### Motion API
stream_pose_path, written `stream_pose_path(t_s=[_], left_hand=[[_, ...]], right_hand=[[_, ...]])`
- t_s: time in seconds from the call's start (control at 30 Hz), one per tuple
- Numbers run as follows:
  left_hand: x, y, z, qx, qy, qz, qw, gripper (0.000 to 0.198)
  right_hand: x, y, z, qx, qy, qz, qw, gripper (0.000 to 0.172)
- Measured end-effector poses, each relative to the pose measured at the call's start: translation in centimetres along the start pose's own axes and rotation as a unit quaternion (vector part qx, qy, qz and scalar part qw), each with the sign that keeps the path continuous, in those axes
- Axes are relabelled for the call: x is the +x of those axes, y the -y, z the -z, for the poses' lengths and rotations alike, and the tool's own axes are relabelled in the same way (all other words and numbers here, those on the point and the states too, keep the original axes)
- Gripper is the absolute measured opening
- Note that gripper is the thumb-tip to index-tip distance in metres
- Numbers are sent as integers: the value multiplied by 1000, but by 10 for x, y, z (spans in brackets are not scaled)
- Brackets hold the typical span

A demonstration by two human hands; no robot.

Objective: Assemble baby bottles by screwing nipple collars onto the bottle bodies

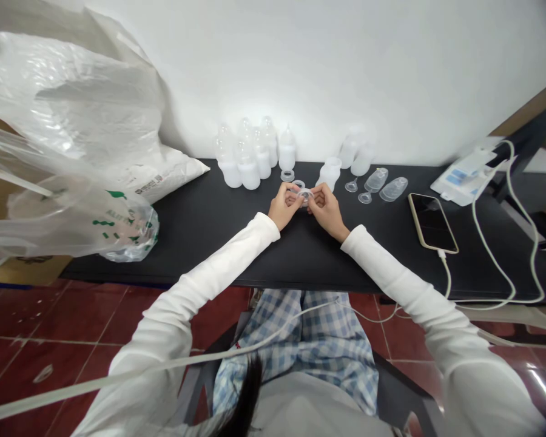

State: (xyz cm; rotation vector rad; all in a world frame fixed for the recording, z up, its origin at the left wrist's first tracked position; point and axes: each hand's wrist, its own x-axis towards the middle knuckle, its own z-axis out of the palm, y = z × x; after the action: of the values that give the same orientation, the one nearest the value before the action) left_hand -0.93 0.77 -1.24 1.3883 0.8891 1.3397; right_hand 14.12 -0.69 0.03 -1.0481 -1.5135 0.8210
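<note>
Between both hands, over the black table, is a clear bottle collar ring (306,192) that appears to have a teat in it. My left hand (283,206) pinches its left side, and my right hand (326,209) grips the right side. Two more collar rings, one a white ring (287,175), lie just behind my left hand. Beyond my right hand stands an open white baby bottle (330,172). To its right lie clear teats, among them one teat (364,198), and two clear bottle caps, one of them a cap (375,179).
Several capped baby bottles (247,167) stand by the wall, and more white bottles (363,159) at right. A phone (433,223), cables and a power strip (466,176) occupy the right side. Plastic bags (73,103) fill the left. A white cable (173,362) crosses my lap.
</note>
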Motion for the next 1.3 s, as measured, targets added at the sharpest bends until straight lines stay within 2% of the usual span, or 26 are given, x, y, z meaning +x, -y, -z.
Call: stream_pose_path(t_s=[0.13, 0.37, 0.53, 0.67, 0.8, 0.93, 1.0, 1.07, 1.17, 1.3], left_hand=[[-1, -1, -1, -4, 12, 0, 1000, 41], [-1, -3, -4, -9, -19, 7, 1000, 35], [-2, -7, -3, 19, -37, -15, 999, 34], [-2, -7, -1, -4, -16, -15, 1000, 42], [-2, -6, -2, -28, 33, -22, 999, 48], [-1, -8, -2, -9, 62, -45, 997, 44], [0, -8, -2, -8, 62, -53, 997, 42], [0, -6, -3, -14, 65, -61, 996, 39], [4, 0, -10, 16, 59, -81, 995, 35], [20, 9, -33, 139, -6, -134, 981, 52]], right_hand=[[0, 0, 1, 13, -5, -7, 1000, 36], [-2, 3, -5, -9, -20, 19, 1000, 38], [-5, 8, -5, -29, -10, 23, 999, 40], [-4, 9, 2, -22, 27, 24, 999, 47], [2, 4, 11, 51, 4, -12, 999, 57], [7, 7, 20, 46, 80, -24, 995, 57], [8, 11, 25, 29, 94, -5, 995, 54], [9, 14, 29, 15, 64, 23, 998, 54], [15, 14, 37, 2, -21, 55, 998, 54], [28, 10, 51, -6, -149, 95, 984, 52]])
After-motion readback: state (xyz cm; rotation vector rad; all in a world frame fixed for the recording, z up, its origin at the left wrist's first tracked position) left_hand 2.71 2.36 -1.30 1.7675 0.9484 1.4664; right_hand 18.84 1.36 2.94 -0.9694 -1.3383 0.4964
